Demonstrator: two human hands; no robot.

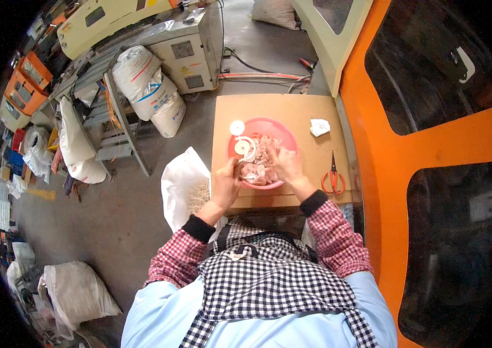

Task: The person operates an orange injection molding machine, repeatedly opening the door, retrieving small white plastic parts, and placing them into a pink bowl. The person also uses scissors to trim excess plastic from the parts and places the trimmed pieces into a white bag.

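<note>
Left hand (227, 181) is curled in at the basin's 8 o'clock, but I can't tell if those fingers are pinching anything. Right hand (288, 166) is at 4 o'clock, too blurry to say how open it is or what it's got. Between them, a heap of small pinkish pieces (265, 145) sits in the pink basin (292, 137), with a white disc (237, 127) around 10–11. From the basin, there's a crumpled white packet (319, 127) at 2, orange-handled scissors (333, 178) at 4, white sack (177, 184) at 8.
</note>
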